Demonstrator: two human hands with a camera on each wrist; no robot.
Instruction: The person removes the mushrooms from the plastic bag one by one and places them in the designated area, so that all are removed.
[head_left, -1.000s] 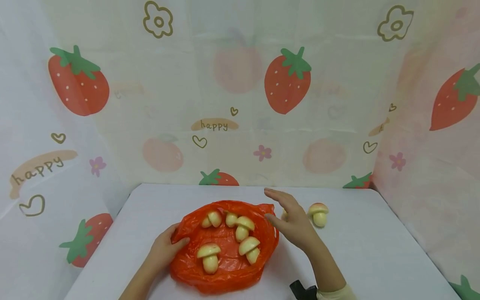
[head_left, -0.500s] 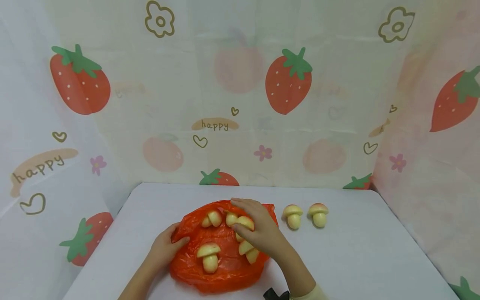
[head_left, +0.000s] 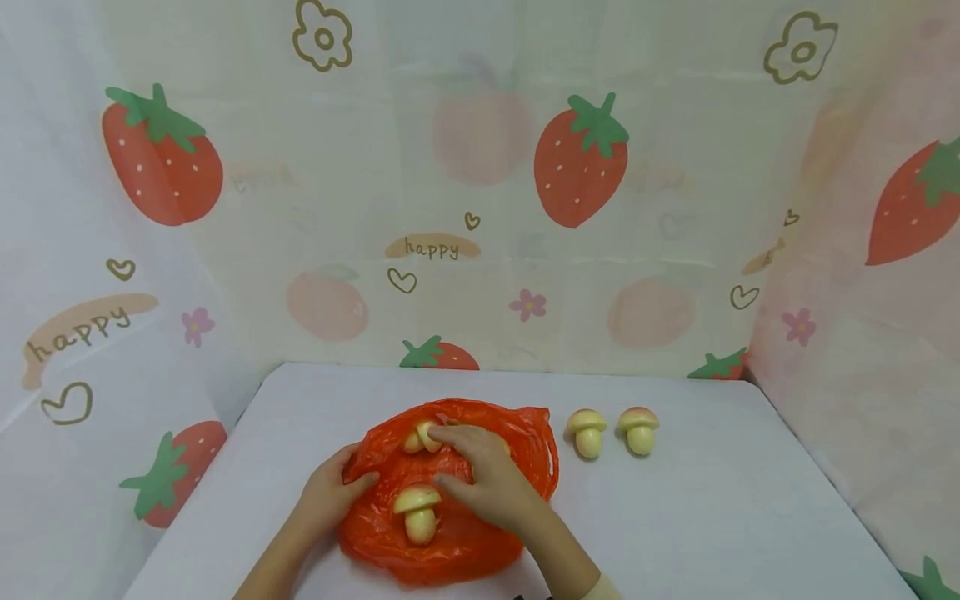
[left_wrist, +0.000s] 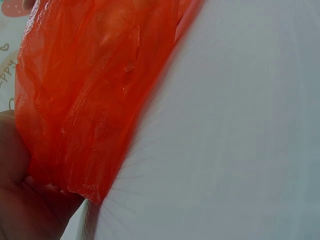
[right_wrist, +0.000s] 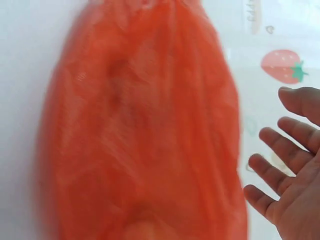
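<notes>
While the left hand (head_left: 327, 500) grips the rim of a red plastic bag (head_left: 427, 571), seemingly to hold its mouth wide, the right hand (head_left: 495, 483) hangs over the opening in the head view. Toy mushrooms (head_left: 418, 515) lie inside; two more toy mushrooms (head_left: 588, 432) sit on the white table (head_left: 712, 500), just beside the bag. In the left wrist view, fingers clasp the crumpled edge, perhaps because thin plastic sags unaided. In the right wrist view, the right hand's fingers are spread apart, holding nothing.
</notes>
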